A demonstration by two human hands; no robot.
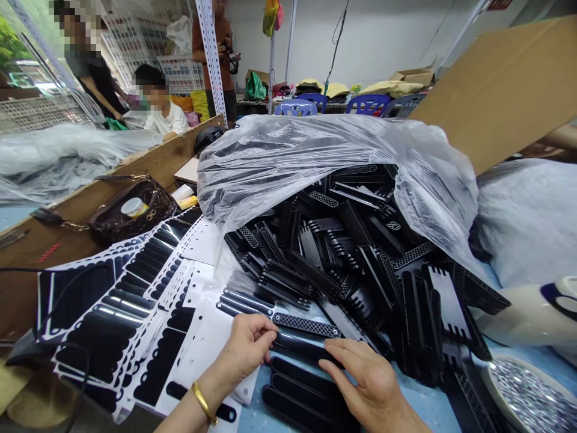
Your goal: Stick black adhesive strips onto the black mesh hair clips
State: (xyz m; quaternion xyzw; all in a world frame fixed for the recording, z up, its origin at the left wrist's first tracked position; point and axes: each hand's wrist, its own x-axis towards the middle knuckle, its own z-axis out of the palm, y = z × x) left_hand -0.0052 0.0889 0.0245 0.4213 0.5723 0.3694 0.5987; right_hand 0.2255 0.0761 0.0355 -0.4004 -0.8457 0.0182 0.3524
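Gripping a black strip (300, 346) at the near counter (253, 418), the left hand (247, 346) pinches its left end, fingers curled, the right hand (366, 376) its right; markings on the bag (151, 219), far left, are illegible.

From the wearer's head, my only feed looked forward and down, the left hand (246, 346) and right hand (365, 376) close below, the wall (383, 42) far beyond.
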